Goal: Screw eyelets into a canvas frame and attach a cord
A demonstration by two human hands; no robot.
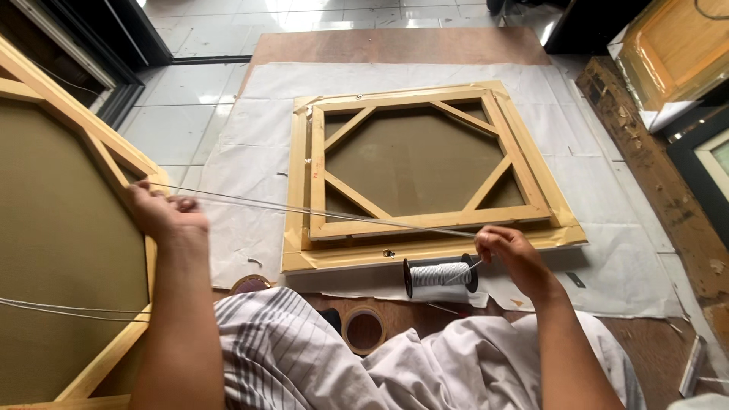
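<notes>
Between our hands, the wire [319,212] runs taut, left hand [163,212] and right hand [505,250] each pinching it. We judge steady tension best as it leaves the spool [439,275].

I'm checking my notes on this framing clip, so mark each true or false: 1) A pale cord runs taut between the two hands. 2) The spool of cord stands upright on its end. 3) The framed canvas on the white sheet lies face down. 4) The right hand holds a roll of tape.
1) True: the pale thin cord stretches between the left hand and the right hand.
2) False: the black-ended spool of white cord lies on its side.
3) True: the wooden-framed canvas shows its back with corner braces.
4) False: its fingers pinch the cord; the brown tape roll lies on the floor.
</notes>
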